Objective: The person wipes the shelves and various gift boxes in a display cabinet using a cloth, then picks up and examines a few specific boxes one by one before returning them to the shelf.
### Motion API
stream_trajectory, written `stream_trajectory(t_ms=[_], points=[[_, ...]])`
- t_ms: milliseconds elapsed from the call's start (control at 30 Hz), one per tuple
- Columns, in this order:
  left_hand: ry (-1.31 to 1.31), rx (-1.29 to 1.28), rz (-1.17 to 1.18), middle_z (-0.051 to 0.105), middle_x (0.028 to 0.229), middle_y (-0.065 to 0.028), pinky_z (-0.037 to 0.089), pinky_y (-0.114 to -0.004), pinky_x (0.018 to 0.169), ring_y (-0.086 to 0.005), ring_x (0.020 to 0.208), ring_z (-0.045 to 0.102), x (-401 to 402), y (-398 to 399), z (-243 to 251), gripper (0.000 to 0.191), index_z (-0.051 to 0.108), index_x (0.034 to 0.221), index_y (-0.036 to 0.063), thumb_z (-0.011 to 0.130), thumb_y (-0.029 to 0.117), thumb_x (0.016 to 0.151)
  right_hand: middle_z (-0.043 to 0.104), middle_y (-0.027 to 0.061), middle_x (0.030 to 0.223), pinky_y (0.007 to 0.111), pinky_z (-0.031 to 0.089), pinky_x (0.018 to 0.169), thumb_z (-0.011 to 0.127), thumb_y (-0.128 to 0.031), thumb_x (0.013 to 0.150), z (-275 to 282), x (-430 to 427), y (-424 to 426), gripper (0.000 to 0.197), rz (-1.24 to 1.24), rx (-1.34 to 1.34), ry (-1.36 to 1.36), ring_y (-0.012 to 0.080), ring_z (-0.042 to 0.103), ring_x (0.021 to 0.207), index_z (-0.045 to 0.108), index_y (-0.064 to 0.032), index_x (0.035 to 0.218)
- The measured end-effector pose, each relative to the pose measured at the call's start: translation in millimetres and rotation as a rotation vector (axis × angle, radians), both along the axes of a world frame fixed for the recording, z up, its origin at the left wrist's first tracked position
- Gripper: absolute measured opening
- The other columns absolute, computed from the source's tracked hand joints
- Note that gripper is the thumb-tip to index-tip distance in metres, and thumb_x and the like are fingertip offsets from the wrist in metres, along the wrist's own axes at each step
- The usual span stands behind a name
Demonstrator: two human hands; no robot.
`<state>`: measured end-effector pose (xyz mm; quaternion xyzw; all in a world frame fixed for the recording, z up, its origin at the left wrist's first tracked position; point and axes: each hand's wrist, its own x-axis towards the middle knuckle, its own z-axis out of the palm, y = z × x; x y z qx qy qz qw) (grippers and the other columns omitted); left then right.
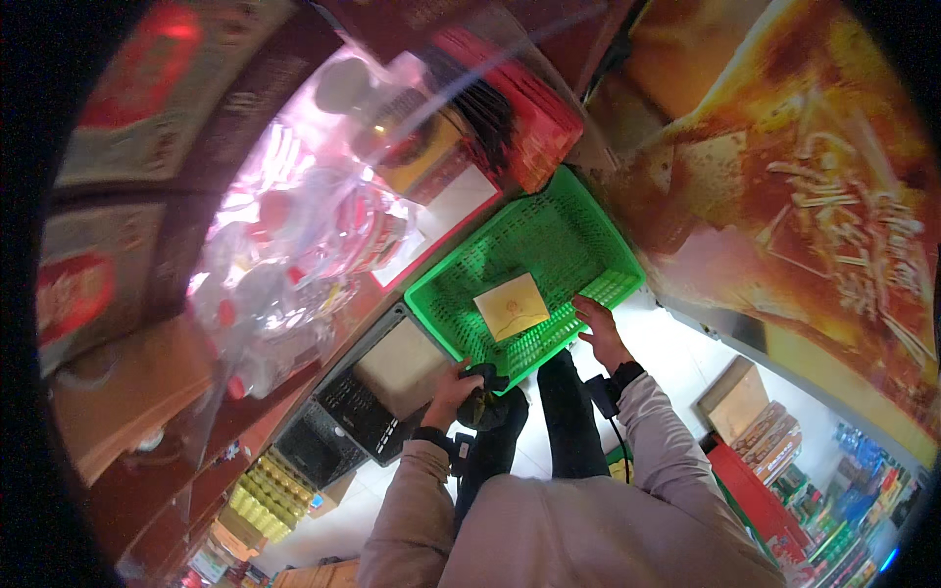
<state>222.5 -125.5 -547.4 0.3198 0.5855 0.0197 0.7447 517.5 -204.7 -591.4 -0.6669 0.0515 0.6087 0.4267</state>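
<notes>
A green perforated plastic crate (559, 220) stands in front of me, tilted in the view. A pale yellow box (512, 307) lies in its near part, with a small printed emblem on top. My left hand (453, 393) grips a dark, bunched-up item (484, 406) just outside the crate's near left corner; its kind is unclear. My right hand (603, 336) is at the crate's near side wall, fingers spread and holding nothing. Its fingertips overlap the rim, but I cannot tell whether they touch it.
Left of the green crate are black plastic crates (323, 434), one bearing a cardboard piece (404, 365). Stacked egg trays (273, 496) stand farther left. Plastic-wrapped goods (309, 242) fill the shelf. A large printed carton (794, 191) rises at right; boxes (735, 404) lie beyond the white floor (654, 345).
</notes>
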Motion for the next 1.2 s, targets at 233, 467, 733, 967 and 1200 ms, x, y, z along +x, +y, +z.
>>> stream_trajectory(t_ms=[233, 467, 733, 967, 1200], points=[[0.073, 0.694, -0.559, 0.060, 0.100, -0.0129, 0.050, -0.030, 0.069, -0.0186, 0.081, 0.059, -24, -23, -124, 0.076, 0.034, 0.139, -0.0008, 0.066, 0.010, 0.071, 0.034, 0.0054, 0.145, 0.036, 0.033, 0.105, 0.057, -0.023, 0.088, -103, -19, -5, 0.057, 0.201, -0.053, 0.003, 0.0247, 0.036, 0.131, 0.036, -0.0126, 0.140], [0.394, 0.451, -0.319, 0.058, 0.106, -0.0153, 0.047, -0.032, 0.085, -0.0223, 0.093, 0.058, -15, -31, -170, 0.070, 0.040, 0.135, 0.0000, 0.064, 0.006, 0.070, 0.026, 0.0054, 0.149, 0.055, 0.024, 0.104, 0.045, -0.056, 0.089, -145, -49, -5, 0.077, 0.141, 0.024, 0.171, 0.0275, 0.023, 0.137, 0.015, -0.0184, 0.148], [0.187, 1.150, -0.488, 0.037, 0.140, -0.0157, 0.043, -0.040, 0.096, -0.0373, 0.118, 0.046, 140, 2, -103, 0.063, 0.048, 0.130, 0.0085, 0.060, 0.002, 0.068, 0.037, 0.0113, 0.140, 0.032, 0.032, 0.104, 0.043, -0.022, 0.099, -226, -69, -47, 0.055, 0.116, 0.437, -0.186, 0.0238, 0.038, 0.126, 0.021, -0.0064, 0.146], [0.271, 1.360, -1.027, 0.035, 0.145, -0.0063, 0.049, -0.036, 0.077, -0.0257, 0.092, 0.054, 138, 11, -173, 0.060, 0.044, 0.134, 0.0051, 0.054, 0.009, 0.075, 0.042, 0.0080, 0.136, 0.032, 0.033, 0.102, 0.045, -0.020, 0.098, -239, -85, -56, 0.052, 0.123, 0.385, -0.279, 0.0195, 0.040, 0.123, 0.025, -0.0068, 0.144], [0.625, 1.219, -1.087, 0.032, 0.144, -0.0193, 0.048, -0.041, 0.083, -0.0335, 0.093, 0.054, 60, 7, -155, 0.060, 0.035, 0.136, -0.0018, 0.049, 0.000, 0.078, 0.045, 0.0050, 0.133, 0.030, 0.038, 0.096, 0.040, -0.042, 0.098, -195, -73, -26, 0.058, 0.082, 0.220, -0.192, 0.0155, 0.044, 0.115, 0.025, -0.0120, 0.146]])
